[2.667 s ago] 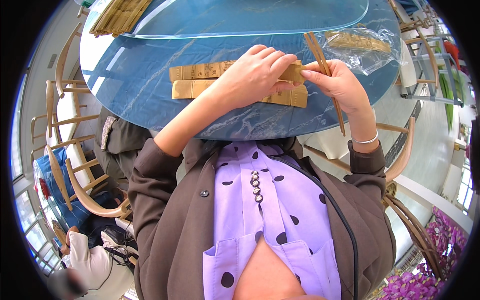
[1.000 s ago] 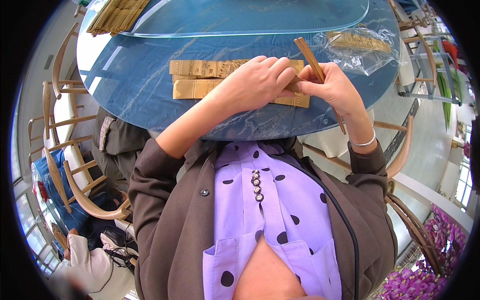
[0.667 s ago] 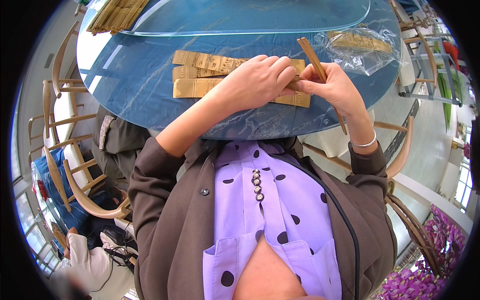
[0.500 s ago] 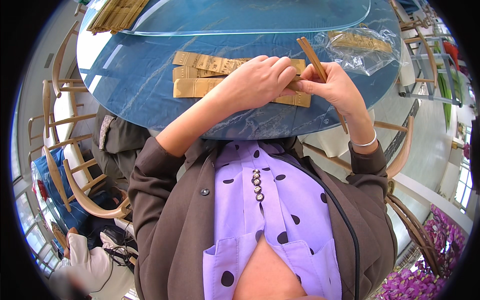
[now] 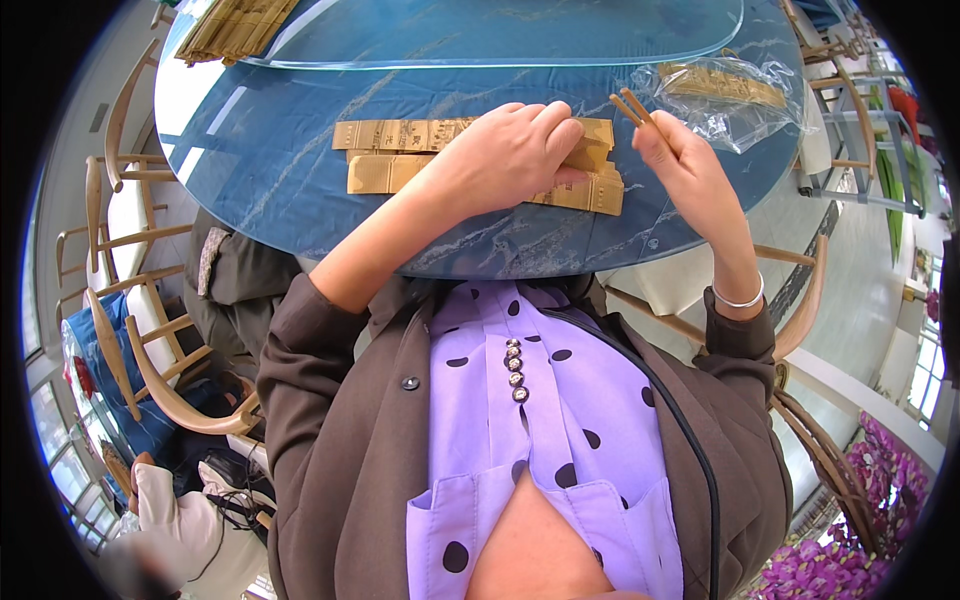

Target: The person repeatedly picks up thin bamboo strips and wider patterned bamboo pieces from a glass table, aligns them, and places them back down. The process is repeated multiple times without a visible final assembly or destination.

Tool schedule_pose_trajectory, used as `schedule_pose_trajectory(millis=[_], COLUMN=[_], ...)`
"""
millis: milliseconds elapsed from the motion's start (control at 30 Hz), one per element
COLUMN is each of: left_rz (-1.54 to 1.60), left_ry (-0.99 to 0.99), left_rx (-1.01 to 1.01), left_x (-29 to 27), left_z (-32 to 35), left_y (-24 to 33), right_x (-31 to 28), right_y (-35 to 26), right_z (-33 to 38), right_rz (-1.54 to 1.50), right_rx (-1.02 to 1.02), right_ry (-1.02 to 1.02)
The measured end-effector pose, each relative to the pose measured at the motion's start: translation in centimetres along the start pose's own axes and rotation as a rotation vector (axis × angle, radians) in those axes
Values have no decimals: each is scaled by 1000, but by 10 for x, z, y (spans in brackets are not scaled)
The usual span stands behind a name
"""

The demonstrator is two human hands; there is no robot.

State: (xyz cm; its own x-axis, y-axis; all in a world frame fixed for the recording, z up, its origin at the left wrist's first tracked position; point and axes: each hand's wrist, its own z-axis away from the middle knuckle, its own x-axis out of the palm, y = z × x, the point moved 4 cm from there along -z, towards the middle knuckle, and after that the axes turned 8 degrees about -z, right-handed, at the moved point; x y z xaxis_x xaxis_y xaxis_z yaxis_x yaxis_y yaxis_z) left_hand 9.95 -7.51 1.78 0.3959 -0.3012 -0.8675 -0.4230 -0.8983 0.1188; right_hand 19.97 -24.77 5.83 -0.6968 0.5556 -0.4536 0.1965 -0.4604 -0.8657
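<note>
My left hand (image 5: 515, 155) is closed over a gold paper chopstick sleeve (image 5: 385, 134), whose right end sticks out past my fingers. Beneath it and nearer to me lie other gold chopstick sleeves (image 5: 385, 175), partly hidden by the hand. To the right, my right hand (image 5: 690, 170) grips a pair of brown wooden chopsticks (image 5: 631, 106), raised above the table edge. Their ends point up and left, a short gap from the sleeve; the rest of their length is hidden in the fist.
A clear plastic bag (image 5: 725, 100) with gold sleeves inside lies at the far right of the round blue table (image 5: 300, 215). A stack of gold sleeves (image 5: 235, 30) sits at the far left by a raised glass disc (image 5: 500, 45). Wooden chairs (image 5: 185, 410) surround the table.
My right hand has drawn away to the right from my left, and the chopsticks in it have been turned and regripped. The upper sleeve has shifted slightly and now lies more level.
</note>
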Motion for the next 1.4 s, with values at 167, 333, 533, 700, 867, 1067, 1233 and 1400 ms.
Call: schedule_pose_trajectory(millis=[167,333,533,700,867,1067,1233,1400], left_rz=[-25,-13,-1,-6,-5,40,244,400], left_ry=[26,57,60,60,69,100,56,80], left_rx=[-22,-39,-55,-71,-68,-61,-143,-252], left_x=[-3,-5,-7,-6,-5,-4,-7,-9], left_z=[0,-1,-2,-1,-1,-1,-1,1], left_y=[-3,-3,-4,-4,-3,-2,-5,-5], right_x=[-6,3,3,5,7,13,20,24], right_y=[-15,-23,-26,-20,-21,-12,-16,-10], right_z=[17,24,24,23,19,12,11,11], right_rz=[316,441,547,538,503,502,311,77], right_rx=[-189,-454,-545,-457,-433,-509,-454,-288], right_ry=[130,251,272,184,118,38,-28,-91])
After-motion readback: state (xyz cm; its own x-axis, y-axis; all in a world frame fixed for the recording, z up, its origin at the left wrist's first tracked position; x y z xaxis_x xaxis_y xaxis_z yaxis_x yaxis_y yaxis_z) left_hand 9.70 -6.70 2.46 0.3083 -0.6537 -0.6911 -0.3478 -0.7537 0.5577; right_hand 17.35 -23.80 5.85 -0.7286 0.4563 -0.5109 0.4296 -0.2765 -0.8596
